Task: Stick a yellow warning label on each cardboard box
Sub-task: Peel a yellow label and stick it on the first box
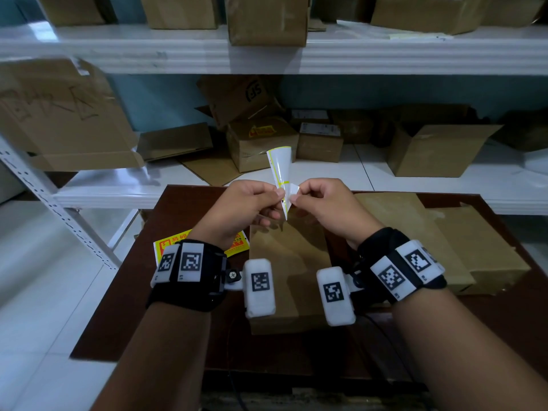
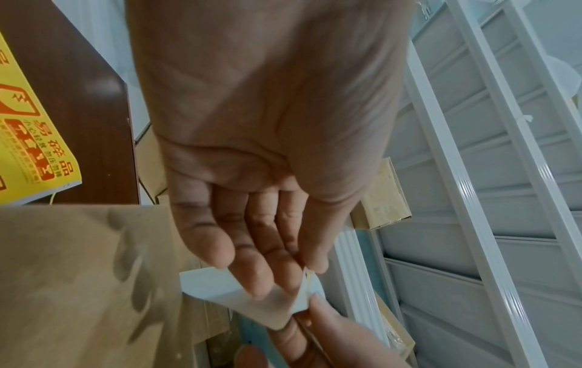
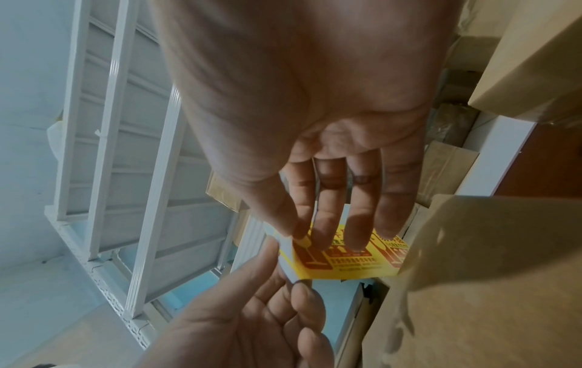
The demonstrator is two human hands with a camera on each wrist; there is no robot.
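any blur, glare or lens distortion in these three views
Head view: shelf edges bow from the wide lens, the left box is smeared. Left wrist view: label sheet soft, finger shadows fall on the cardboard box. Right wrist view: label sheet print blurry, shelf rails curve.

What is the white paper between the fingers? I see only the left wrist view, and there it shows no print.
Observer: A yellow warning label; the right wrist view shows its face, yellow with red print.
Operator: Do both hands hold it?
Observer: Yes, in the head view the left hand and right hand pinch its lower end.
Operator: Is any box labelled already?
Observer: One shelf box behind the hands bears a yellow sticker.
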